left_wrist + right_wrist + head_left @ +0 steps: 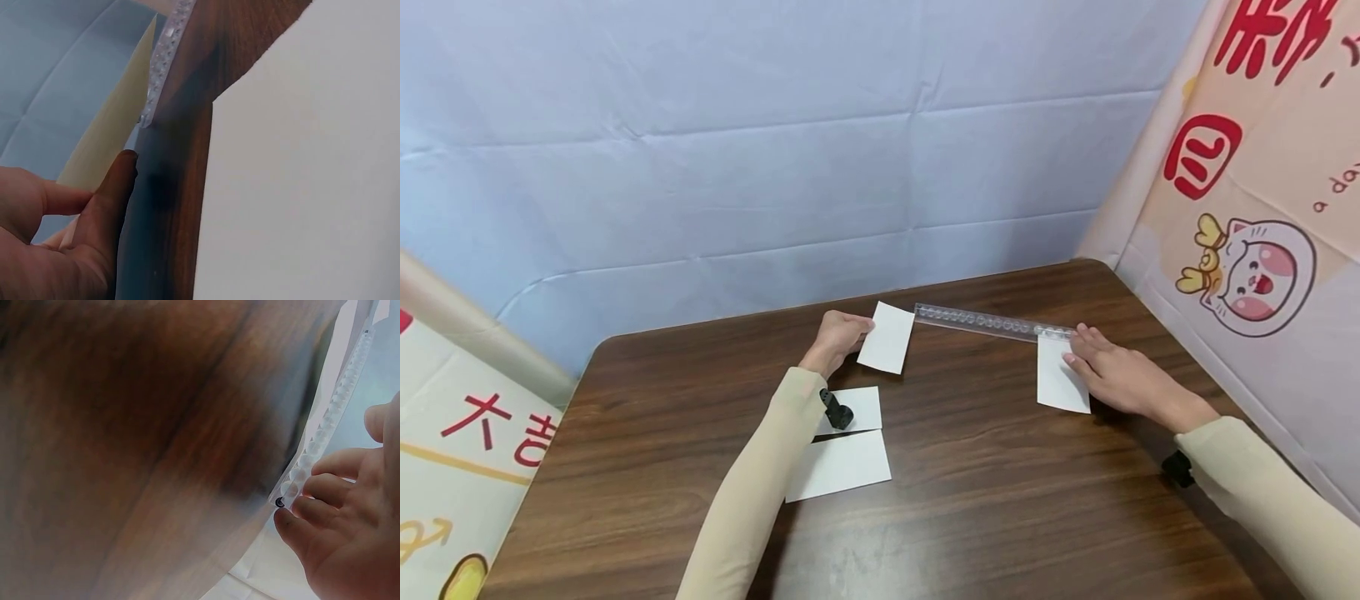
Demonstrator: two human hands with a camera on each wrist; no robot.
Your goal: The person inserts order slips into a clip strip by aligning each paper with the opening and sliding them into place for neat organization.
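My left hand (837, 340) pinches a white paper card (887, 337) by its left edge, between thumb and fingers. In the left wrist view this card (109, 134) stands tilted up from the table. A clear plastic strip (977, 321), long like a ruler with a row of round shapes, lies near the table's far edge, its left end beside the held card. My right hand (1108, 371) lies with extended fingers at the strip's right end, next to a second white card (1060, 383). In the right wrist view the fingertips touch the strip (322, 434) along its edge.
Two more white cards, one (861, 407) behind the other (846, 465), lie on the brown wooden table (970, 517) beneath my left forearm, which partly covers them. A pale cloth backdrop (775, 167) rises behind the table, with printed sheets at both sides.
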